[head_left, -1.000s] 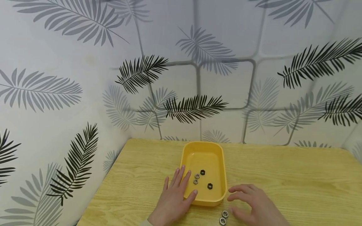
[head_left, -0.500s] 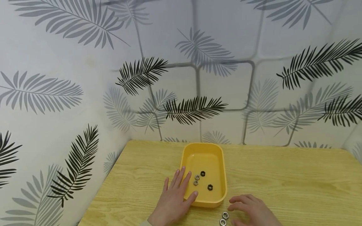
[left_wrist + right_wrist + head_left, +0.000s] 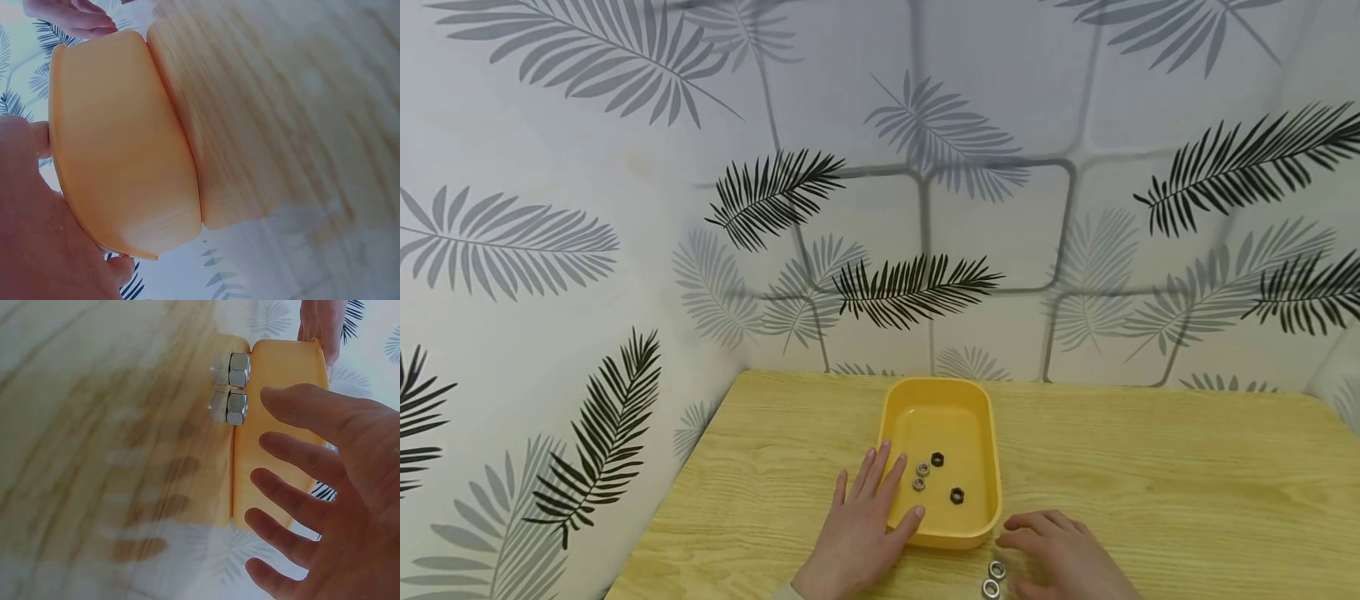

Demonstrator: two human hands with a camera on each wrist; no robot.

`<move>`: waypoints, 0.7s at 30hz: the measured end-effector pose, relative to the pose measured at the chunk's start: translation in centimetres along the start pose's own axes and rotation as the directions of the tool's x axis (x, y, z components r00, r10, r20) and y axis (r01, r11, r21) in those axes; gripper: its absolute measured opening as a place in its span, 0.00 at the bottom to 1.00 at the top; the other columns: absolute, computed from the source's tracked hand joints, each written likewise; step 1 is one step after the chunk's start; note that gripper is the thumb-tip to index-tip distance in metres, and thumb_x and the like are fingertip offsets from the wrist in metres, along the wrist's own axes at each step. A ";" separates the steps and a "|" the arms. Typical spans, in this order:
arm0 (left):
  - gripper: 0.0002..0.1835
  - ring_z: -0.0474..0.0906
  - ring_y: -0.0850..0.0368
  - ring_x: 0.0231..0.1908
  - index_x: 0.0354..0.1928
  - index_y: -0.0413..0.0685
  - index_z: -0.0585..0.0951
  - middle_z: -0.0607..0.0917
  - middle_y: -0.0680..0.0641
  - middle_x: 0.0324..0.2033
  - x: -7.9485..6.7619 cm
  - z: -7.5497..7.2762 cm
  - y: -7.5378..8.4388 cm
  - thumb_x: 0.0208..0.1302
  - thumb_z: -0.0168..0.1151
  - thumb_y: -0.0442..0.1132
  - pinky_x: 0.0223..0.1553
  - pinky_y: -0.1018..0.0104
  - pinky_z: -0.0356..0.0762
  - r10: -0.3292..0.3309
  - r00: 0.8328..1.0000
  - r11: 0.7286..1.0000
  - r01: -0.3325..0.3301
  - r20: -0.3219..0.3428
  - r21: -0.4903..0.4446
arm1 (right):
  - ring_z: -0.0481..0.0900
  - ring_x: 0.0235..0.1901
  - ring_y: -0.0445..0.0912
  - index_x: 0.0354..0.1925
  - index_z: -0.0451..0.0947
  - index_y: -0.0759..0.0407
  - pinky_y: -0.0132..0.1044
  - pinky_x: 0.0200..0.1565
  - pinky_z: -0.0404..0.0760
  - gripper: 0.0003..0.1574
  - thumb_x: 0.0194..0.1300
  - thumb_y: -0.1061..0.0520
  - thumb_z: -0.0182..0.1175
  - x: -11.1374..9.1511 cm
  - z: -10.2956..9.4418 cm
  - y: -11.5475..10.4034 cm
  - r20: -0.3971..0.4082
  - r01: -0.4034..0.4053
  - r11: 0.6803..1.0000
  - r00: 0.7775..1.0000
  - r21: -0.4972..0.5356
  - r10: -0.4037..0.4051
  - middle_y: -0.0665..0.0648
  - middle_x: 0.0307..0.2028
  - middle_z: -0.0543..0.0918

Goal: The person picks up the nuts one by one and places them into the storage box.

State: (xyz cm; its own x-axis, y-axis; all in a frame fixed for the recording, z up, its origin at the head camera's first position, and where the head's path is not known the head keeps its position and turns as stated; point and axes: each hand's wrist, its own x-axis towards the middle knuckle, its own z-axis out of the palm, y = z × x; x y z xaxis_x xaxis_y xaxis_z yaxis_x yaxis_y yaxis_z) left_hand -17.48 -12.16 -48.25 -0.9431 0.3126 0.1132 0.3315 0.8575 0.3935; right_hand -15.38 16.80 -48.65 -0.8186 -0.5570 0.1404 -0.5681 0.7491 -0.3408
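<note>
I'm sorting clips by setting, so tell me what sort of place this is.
Probably a simple indoor tabletop workspace, though I can't say what room: a wood-grain table, a leaf-print backdrop behind it, and a yellow tray holding nuts.

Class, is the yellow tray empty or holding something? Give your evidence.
Not empty: the head view shows two silver nuts and two black nuts inside the yellow tray.

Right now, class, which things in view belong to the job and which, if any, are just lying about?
Likely part of the job:
yellow tray, touched by the left hand
two silver hex nuts near the right hand
two silver nuts and two black hex nuts inside the tray

Just background:
wood-grain table
leaf-print wall covering
</note>
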 end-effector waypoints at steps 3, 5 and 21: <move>0.38 0.40 0.50 0.75 0.77 0.56 0.56 0.45 0.51 0.77 0.0 -0.1 0.1 0.73 0.41 0.66 0.69 0.36 0.41 0.009 1.000 1.000 -0.009 -0.005 -0.010 | 0.75 0.51 0.53 0.48 0.84 0.46 0.58 0.48 0.73 0.22 0.54 0.44 0.72 0.3 0.3 0.1 -0.020 0.030 1.000 0.999 -0.007 -0.030 0.50 0.51 0.81; 0.38 0.40 0.50 0.75 0.77 0.56 0.56 0.45 0.51 0.77 -0.1 -0.2 0.1 0.73 0.41 0.66 0.69 0.36 0.41 0.011 1.000 1.000 -0.011 -0.005 -0.016 | 0.75 0.51 0.53 0.46 0.84 0.44 0.59 0.48 0.73 0.20 0.54 0.44 0.72 0.4 0.4 0.1 -0.014 0.031 1.000 0.999 0.004 -0.031 0.50 0.51 0.81; 0.37 0.40 0.51 0.76 0.77 0.56 0.56 0.45 0.51 0.78 -0.1 -0.1 0.1 0.73 0.44 0.64 0.69 0.37 0.40 0.000 1.000 1.000 0.000 0.001 -0.020 | 0.75 0.50 0.51 0.36 0.83 0.35 0.61 0.49 0.72 0.09 0.55 0.46 0.71 0.9 0.8 0.3 0.018 0.030 0.999 0.999 0.029 -0.030 0.46 0.49 0.80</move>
State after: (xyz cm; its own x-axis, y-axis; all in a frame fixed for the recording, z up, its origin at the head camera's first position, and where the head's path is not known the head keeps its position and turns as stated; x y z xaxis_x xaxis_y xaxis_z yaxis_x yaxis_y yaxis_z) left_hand -17.35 -12.14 -48.10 -0.9430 0.3132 0.1122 0.3310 0.8491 0.4116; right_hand -16.26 16.21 -49.40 -0.7994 -0.5857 0.1336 -0.5894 0.7217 -0.3630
